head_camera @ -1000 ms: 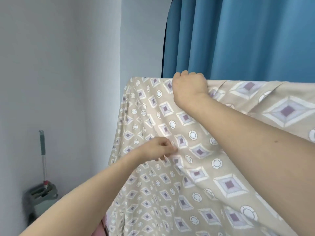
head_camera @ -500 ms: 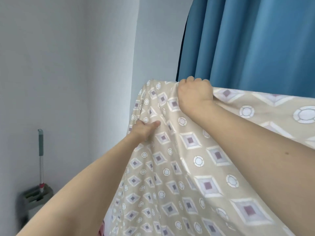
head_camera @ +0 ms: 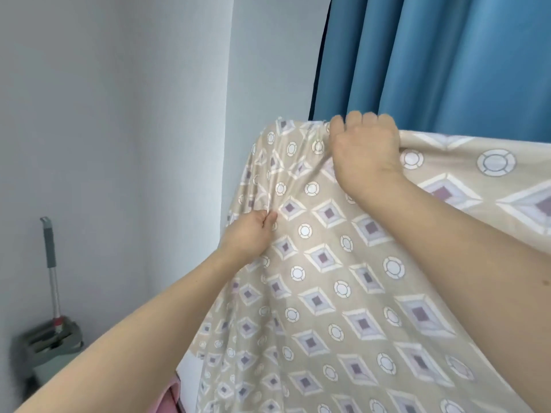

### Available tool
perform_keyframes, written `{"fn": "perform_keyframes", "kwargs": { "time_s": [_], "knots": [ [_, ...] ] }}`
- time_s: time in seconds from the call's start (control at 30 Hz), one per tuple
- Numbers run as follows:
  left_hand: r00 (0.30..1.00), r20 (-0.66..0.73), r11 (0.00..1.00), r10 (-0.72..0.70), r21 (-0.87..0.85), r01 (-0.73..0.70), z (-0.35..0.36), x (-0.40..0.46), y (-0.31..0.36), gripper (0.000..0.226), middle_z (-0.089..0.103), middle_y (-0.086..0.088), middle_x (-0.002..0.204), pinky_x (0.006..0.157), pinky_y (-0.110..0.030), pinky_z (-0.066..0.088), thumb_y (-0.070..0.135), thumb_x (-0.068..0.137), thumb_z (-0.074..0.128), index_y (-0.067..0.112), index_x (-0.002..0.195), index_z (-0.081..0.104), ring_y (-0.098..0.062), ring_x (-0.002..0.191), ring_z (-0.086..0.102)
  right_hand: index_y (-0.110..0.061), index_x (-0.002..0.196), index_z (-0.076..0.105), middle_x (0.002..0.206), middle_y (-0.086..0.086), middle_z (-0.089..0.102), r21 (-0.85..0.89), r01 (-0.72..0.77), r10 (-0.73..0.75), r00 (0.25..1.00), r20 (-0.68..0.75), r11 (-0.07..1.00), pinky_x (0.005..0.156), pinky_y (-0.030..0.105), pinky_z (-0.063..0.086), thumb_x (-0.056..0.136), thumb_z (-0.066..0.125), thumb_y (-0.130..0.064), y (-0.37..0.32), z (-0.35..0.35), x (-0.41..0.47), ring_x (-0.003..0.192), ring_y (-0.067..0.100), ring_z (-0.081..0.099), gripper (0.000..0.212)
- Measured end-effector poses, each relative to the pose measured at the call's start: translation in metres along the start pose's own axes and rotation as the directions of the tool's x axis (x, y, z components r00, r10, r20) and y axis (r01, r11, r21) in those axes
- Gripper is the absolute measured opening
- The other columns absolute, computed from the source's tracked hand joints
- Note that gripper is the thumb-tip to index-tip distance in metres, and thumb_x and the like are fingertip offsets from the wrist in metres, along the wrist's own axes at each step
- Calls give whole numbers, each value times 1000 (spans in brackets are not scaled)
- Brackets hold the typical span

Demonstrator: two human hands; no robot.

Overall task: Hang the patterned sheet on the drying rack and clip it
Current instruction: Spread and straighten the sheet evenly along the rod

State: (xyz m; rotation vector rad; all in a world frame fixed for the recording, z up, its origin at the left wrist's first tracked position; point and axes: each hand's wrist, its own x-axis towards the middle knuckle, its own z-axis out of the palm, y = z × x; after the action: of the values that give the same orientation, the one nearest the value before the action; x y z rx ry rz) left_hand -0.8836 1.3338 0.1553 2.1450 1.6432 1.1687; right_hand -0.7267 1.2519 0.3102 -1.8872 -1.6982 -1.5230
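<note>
At 8 o'clock, low in the corner, a grey mop bucket (head_camera: 52, 342) with a mop (head_camera: 51, 272) standing in it, handle upright against the wall (head_camera: 119, 114). Pale grey wall from 9 to 12 o'clock, turning a corner near the middle. From 12 to 2 o'clock, a blue curtain (head_camera: 447, 61) in vertical folds. At 6 o'clock, by the bottom edge, a sliver of something pink (head_camera: 170, 397); cannot tell what.

Filling 3 to 6 o'clock, the sheet (head_camera: 343, 293): beige, printed with purple-centred diamonds and white rings. Draped over a high horizontal edge that runs from centre toward 3 o'clock, falling toward the camera; whatever carries it hidden under the cloth.

Right hand (head_camera: 365, 147) at the top edge of the sheet, near 1 o'clock, knuckles up, fingers curled over the fold, gripping it. Left hand (head_camera: 249, 235) lower, toward 9 o'clock of the right one, on the left hanging side, thumb and fingers pinching a ridge of cloth, with creases fanning up from the pinch. Both forearms bare.
</note>
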Motion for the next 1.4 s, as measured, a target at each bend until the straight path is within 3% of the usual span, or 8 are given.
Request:
{"fn": "perform_keyframes", "kwargs": {
  "time_s": [0.07, 0.13, 0.23, 0.33, 0.6, 1.1, 1.3, 1.4],
  "knots": [
    [996, 91, 998, -2, 69, -5, 2, -6, -6, 47, 55, -8, 68, 68, -34, 46, 47, 102, 32, 20, 64, 38, -32, 74, 61, -10, 140, 32, 122, 14, 46, -48, -16, 14, 999, -43, 999, 94, 41, 28, 87, 45, -17, -8, 10, -10, 112, 32, 45, 55],
    [988, 156, 994, 1, 110, -18, 8, -12, -13, 46, 60, -13, 77, 70, -35, 46, 45, 102, 33, 21, 63, 37, -34, 82, 62, -13, 151, 17, 144, 21, 28, -98, -3, -3, 998, -61, 995, 111, 49, 3, 89, 38, -22, -18, 18, -26, 134, 40, 25, 65],
    [976, 213, 994, -41, 112, 17, 20, -19, -25, 45, 49, 0, 66, 68, -34, 44, 47, 102, 33, 22, 65, 38, -29, 70, 54, -12, 154, 6, 159, 18, 0, -84, 83, -88, 994, -62, 993, 112, 54, -17, 93, 34, -30, -31, 31, -45, 146, 39, -5, 69],
    [978, 206, 993, -44, 115, 21, 26, -25, -32, 45, 48, 2, 69, 63, -33, 42, 47, 102, 32, 22, 65, 37, -22, 64, 50, -11, 154, 3, 161, 13, -7, -13, 115, -115, 993, -13, 993, 111, 52, -23, 94, 37, -34, -39, 42, -61, 147, 34, -11, 72],
    [981, 193, 970, -18, 241, -30, 32, -47, -37, 33, 54, -2, 84, 67, -33, 35, 37, 104, 28, 15, 87, 45, -27, 80, 52, -12, 155, 5, 162, 9, -7, 80, 155, -161, 984, 73, 985, 113, 50, -19, 93, 37, -44, -60, 72, -125, 148, 31, -10, 76],
    [979, 202, 944, -13, 325, -55, 42, -75, -58, 28, 54, -6, 89, 70, -34, 39, 35, 104, 28, 17, 88, 43, -27, 78, 48, -10, 154, -5, 161, 9, -13, 113, 212, -227, 963, 144, 971, 113, 51, -17, 94, 34, -42, -94, 72, -171, 147, 32, -13, 78],
    [950, 307, 901, -62, 427, -79, 39, -75, -48, 36, 62, -7, 104, 77, -34, 44, 37, 102, 26, 15, 99, 53, -28, 87, 55, -10, 154, -6, 161, 9, -13, 162, 216, -243, 955, 171, 963, 114, 49, -20, 94, 35, -42, -84, 60, -172, 147, 29, -13, 79],
    [886, 418, 812, -200, 577, -89, 17, -65, -20, 42, 62, 0, 83, 79, -32, 48, 39, 98, 27, 13, 100, 61, -23, 88, 62, -9, 154, 6, 162, 9, -1, 132, 184, -197, 976, 89, 974, 116, 49, -13, 92, 40, -39, -60, 41, -157, 149, 30, -5, 77]
  ]
}}
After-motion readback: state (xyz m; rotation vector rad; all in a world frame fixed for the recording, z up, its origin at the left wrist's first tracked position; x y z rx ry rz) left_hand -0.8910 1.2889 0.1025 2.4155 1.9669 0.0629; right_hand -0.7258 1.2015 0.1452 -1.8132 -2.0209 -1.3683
